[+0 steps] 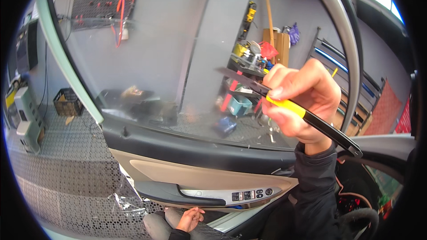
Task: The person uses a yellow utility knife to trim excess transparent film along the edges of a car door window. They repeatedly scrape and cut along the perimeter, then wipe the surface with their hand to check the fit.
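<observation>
The right hand (313,91) grips a slim yellow-and-black utility knife (291,106), raised close to view. Below, the left hand (190,219) lies curled on grey-trousered legs (155,229), whether empty I cannot tell, near the beige-and-black door panel (178,171); past clear window glass (164,73) hangs a black pegboard (91,10)

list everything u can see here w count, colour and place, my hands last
cutter: 1, yellow and black, in the right fingers
window glass: 1, clear, above the door panel
door panel: 1, beige and black, lower centre
switch panel: 1, silvery with dark buttons, on the door
steering wheel: 1, dark, lower right
pegboard: 1, black, wall, upper left
crate: 1, black, floor, left
bin: 1, light blue, beyond the glass
bag: 1, purple, upper right
right hand: 1, bare, black sleeve, around the cutter
left hand: 1, bare, black sleeve, at the lap
</observation>
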The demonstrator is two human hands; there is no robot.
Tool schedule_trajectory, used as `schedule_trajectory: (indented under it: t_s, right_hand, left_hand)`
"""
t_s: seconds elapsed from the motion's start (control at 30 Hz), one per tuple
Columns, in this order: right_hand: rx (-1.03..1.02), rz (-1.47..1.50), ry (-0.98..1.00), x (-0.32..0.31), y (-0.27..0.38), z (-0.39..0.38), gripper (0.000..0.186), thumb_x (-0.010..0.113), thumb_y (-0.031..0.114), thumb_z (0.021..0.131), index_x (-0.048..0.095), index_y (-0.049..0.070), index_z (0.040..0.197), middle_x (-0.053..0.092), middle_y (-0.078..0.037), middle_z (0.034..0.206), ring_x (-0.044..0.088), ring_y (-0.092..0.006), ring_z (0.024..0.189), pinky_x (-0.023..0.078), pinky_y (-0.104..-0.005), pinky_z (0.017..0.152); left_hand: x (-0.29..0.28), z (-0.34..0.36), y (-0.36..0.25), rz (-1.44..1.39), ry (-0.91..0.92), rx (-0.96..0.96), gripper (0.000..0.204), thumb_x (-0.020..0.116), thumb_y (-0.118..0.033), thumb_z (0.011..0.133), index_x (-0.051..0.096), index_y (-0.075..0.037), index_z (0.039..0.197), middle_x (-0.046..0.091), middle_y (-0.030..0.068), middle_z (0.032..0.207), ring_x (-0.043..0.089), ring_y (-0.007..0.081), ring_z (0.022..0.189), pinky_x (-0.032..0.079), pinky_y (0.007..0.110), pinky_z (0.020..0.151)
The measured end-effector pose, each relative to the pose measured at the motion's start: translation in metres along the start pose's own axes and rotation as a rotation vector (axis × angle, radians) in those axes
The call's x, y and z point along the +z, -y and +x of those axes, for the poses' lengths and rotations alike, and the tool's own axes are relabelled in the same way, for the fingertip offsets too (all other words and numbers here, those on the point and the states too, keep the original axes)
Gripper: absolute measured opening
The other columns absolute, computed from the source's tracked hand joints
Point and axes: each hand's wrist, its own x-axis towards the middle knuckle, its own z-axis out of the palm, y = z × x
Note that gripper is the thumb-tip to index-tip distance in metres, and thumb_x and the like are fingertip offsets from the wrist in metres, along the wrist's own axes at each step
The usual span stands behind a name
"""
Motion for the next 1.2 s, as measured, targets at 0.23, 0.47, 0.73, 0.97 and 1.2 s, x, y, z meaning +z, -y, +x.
schedule_trajectory:
  t_s: [0.23,0.47,0.73,0.97,1.2]
  right_hand:
    - [-0.128,-0.2,0.46,0.026,-0.006,0.084,0.028,0.078,0.004,0.073,0.07,-0.002,0.099,0.071,-0.015,0.09,0.068,-0.0258,0.09,0.054,-0.0365,0.075]
    - [-0.455,-0.333,0.495,0.04,-0.032,0.121,0.033,0.084,0.009,0.066,0.077,0.006,0.098,0.07,-0.007,0.082,0.059,-0.0322,0.103,0.049,-0.0401,0.074]
    - [-0.346,-0.467,0.617,0.029,-0.023,0.112,0.03,0.084,0.018,0.081,0.072,0.012,0.107,0.068,-0.005,0.091,0.055,-0.0353,0.109,0.05,-0.0436,0.076]
    - [-0.233,-0.379,0.726,0.024,-0.025,0.107,0.042,0.086,0.01,0.077,0.069,0.016,0.114,0.06,-0.004,0.095,0.061,-0.03,0.095,0.05,-0.036,0.067]
    - [-0.179,-0.376,0.624,0.03,-0.024,0.089,0.04,0.081,-0.004,0.068,0.069,0.016,0.101,0.056,-0.006,0.096,0.061,-0.0273,0.088,0.044,-0.0303,0.057]
  left_hand:
    - [0.002,-0.001,0.002,0.031,0.0,0.01,0.031,0.047,-0.012,0.111,0.064,0.013,0.106,0.042,0.003,0.066,0.044,0.0176,0.067,0.045,0.037,0.076]
    - [-0.008,-0.004,0.009,-0.029,-0.024,0.107,0.017,0.056,-0.008,0.102,0.067,0.0,0.112,0.071,0.0145,0.108,0.06,0.0183,0.076,0.05,0.031,0.07]
    - [0.013,-0.019,-0.005,0.066,-0.155,0.11,0.017,0.052,-0.006,0.099,0.067,0.003,0.102,0.053,0.0025,0.071,0.052,0.0135,0.068,0.042,0.026,0.065]
    - [0.019,-0.029,-0.02,0.071,-0.206,0.147,0.022,0.049,-0.01,0.097,0.068,-0.001,0.103,0.06,0.0067,0.073,0.054,0.0142,0.066,0.043,0.028,0.061]
    - [0.016,-0.031,-0.022,0.016,-0.192,0.143,0.023,0.051,-0.012,0.097,0.067,0.002,0.106,0.063,0.0098,0.076,0.059,0.0174,0.072,0.046,0.028,0.068]
